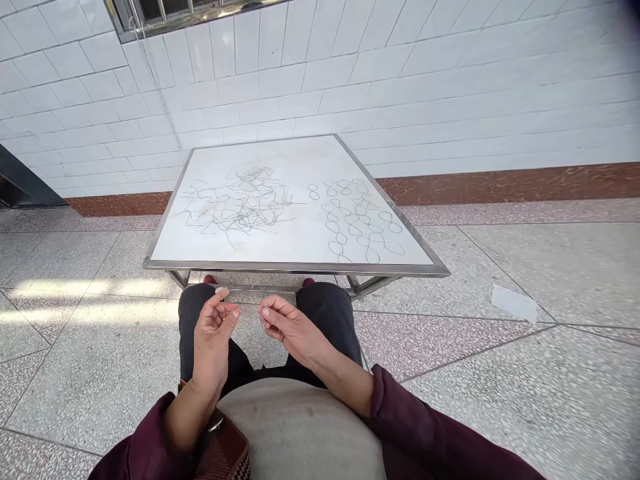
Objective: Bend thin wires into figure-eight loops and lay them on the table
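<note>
Looped pieces laid out at right of surface, apparently finished. Many thin strands left unlooped, tangled on opposite side. Left hand and right hand pinched; whether strand is grasped cannot be told.

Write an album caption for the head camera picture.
Left hand and right hand poised apart before a white table bearing tangled strands and twisted loops.

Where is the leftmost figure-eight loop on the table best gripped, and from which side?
The figure-eight loop is probably best pinched at its narrow waist, from above and slightly from the left: it lies flat and thin on the tabletop, and the neighbouring loop sits to its right.
</note>
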The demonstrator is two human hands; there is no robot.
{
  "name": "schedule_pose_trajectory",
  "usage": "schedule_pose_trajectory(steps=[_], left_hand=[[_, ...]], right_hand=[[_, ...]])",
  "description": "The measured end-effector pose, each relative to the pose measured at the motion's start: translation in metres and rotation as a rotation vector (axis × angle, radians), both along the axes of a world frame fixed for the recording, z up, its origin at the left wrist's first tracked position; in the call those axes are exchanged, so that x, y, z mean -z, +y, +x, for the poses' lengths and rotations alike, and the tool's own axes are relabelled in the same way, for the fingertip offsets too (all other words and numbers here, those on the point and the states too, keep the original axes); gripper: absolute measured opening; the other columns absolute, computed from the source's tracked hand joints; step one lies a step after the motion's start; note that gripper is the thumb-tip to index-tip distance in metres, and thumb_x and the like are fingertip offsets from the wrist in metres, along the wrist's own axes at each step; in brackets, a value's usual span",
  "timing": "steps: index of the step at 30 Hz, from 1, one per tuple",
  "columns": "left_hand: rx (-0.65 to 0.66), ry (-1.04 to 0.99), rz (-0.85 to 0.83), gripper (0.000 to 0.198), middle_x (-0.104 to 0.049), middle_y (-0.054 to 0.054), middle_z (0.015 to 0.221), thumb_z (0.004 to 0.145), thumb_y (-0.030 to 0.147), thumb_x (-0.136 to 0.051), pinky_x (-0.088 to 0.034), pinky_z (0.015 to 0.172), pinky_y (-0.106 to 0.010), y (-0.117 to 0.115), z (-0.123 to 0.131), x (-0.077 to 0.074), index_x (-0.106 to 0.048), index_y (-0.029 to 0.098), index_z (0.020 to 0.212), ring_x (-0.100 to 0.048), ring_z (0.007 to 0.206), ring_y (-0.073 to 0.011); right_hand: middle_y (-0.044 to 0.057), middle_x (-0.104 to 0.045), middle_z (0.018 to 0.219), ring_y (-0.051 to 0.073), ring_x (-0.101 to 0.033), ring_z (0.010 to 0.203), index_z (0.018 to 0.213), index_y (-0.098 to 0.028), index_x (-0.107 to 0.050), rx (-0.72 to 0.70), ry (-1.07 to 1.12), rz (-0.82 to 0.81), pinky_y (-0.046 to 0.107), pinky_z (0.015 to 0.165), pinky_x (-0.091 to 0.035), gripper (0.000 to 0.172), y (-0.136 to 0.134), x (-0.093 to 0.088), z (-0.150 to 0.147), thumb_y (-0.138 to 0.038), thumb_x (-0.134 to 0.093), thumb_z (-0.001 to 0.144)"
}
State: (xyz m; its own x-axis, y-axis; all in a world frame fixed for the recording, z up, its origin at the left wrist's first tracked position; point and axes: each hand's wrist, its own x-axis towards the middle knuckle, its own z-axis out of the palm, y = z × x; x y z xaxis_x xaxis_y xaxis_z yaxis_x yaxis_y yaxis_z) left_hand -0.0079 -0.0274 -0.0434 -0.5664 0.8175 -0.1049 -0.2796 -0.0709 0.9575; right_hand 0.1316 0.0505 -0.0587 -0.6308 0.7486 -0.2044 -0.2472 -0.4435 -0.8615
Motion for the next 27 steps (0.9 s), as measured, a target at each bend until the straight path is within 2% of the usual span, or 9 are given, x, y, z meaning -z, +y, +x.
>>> schedule_pose_trajectory(steps=[2, 4, 6, 10, 13, 16, 19, 23, 27], left_hand=[[0.057, -0.028, -0.044, 0.048, -0.067, -0.001, 0.091, 0.077, 0.032, -0.079, -0.047, 0.077, -0.025, 0.000, 0.001, -0.001, -0.063, 0.024, 0.121, -0.060, 0.085, -0.0123], [0.178, -0.083, -0.074, 0.052, -0.067, -0.002, 0.092, 0.077, 0.034, -0.078, -0.049, 0.076, -0.027, 0.000, 0.004, -0.001, -0.061, 0.024, 0.125, -0.061, 0.083, -0.0132], [0.246, -0.121, -0.063, 0.052, -0.065, -0.001, 0.089, 0.076, 0.033, -0.079, -0.050, 0.076, -0.028, 0.000, 0.008, -0.001, -0.061, 0.024, 0.124, -0.061, 0.079, -0.0130], [0.233, -0.124, -0.025, 0.048, -0.061, 0.003, 0.078, 0.073, 0.029, -0.081, -0.047, 0.070, -0.024, 0.001, 0.012, -0.001, -0.066, 0.022, 0.118, -0.056, 0.069, -0.0090], [0.230, -0.064, -0.027, 0.048, -0.061, 0.003, 0.077, 0.073, 0.025, -0.081, -0.047, 0.073, -0.023, 0.000, 0.011, -0.004, -0.066, 0.022, 0.118, -0.055, 0.071, -0.0086], [0.286, -0.021, -0.028, 0.049, -0.062, 0.002, 0.078, 0.078, 0.026, -0.077, -0.049, 0.073, -0.025, -0.002, 0.011, -0.006, -0.061, 0.024, 0.124, -0.060, 0.074, -0.0109], [0.345, -0.028, -0.036, 0.053, -0.062, 0.001, 0.085, 0.081, 0.030, -0.074, -0.052, 0.066, -0.026, -0.003, 0.012, -0.006, -0.056, 0.027, 0.130, -0.065, 0.074, -0.0140], [0.304, 0.076, -0.061, 0.057, -0.060, 0.001, 0.085, 0.082, 0.030, -0.072, -0.050, 0.057, -0.023, -0.004, 0.013, -0.007, -0.053, 0.026, 0.135, -0.058, 0.066, -0.0112], [0.161, 0.386, -0.097, 0.056, -0.063, 0.001, 0.079, 0.084, 0.025, -0.067, -0.049, 0.058, -0.024, -0.006, 0.010, -0.008, -0.052, 0.027, 0.138, -0.054, 0.061, -0.0120]], right_hand=[[-0.003, -0.049, 0.071, 0.010, -0.036, 0.060, 0.080, -0.021, -0.063, -0.001, 0.029, -0.028, 0.024, 0.054, -0.029, 0.031, 0.000, 0.004, -0.001, -0.047, -0.080, 0.075], [-0.003, -0.050, 0.074, 0.011, -0.038, 0.063, 0.080, -0.022, -0.065, -0.006, 0.039, 0.002, 0.025, 0.058, -0.032, 0.031, -0.001, 0.007, -0.001, -0.048, -0.081, 0.074], [-0.003, -0.052, 0.075, 0.011, -0.040, 0.066, 0.080, -0.022, -0.065, -0.006, 0.043, 0.045, 0.026, 0.062, -0.034, 0.032, -0.002, 0.010, -0.002, -0.050, -0.081, 0.074], [-0.003, -0.051, 0.073, 0.011, -0.037, 0.062, 0.079, -0.022, -0.065, -0.021, 0.026, 0.077, 0.026, 0.058, -0.029, 0.032, -0.002, 0.012, -0.002, -0.051, -0.079, 0.075], [-0.003, -0.053, 0.074, 0.010, -0.035, 0.061, 0.080, -0.021, -0.065, -0.016, 0.008, 0.066, 0.024, 0.056, -0.027, 0.032, -0.001, 0.010, 0.000, -0.049, -0.081, 0.074], [-0.003, -0.054, 0.075, 0.010, -0.040, 0.062, 0.081, -0.021, -0.063, -0.027, 0.001, 0.053, 0.025, 0.057, -0.032, 0.035, -0.001, 0.005, 0.001, -0.050, -0.081, 0.072], [-0.002, -0.056, 0.075, 0.012, -0.048, 0.064, 0.083, -0.021, -0.061, -0.075, 0.003, 0.032, 0.027, 0.061, -0.039, 0.037, -0.001, 0.003, 0.001, -0.051, -0.080, 0.072], [-0.002, -0.058, 0.075, 0.011, -0.048, 0.062, 0.083, -0.021, -0.062, -0.094, 0.015, 0.063, 0.025, 0.057, -0.035, 0.031, 0.000, 0.003, 0.002, -0.048, -0.077, 0.078], [-0.001, -0.056, 0.073, 0.011, -0.046, 0.064, 0.091, -0.021, -0.068, -0.112, -0.012, 0.101, 0.025, 0.059, -0.036, 0.027, 0.001, 0.001, 0.005, -0.047, -0.068, 0.086]])
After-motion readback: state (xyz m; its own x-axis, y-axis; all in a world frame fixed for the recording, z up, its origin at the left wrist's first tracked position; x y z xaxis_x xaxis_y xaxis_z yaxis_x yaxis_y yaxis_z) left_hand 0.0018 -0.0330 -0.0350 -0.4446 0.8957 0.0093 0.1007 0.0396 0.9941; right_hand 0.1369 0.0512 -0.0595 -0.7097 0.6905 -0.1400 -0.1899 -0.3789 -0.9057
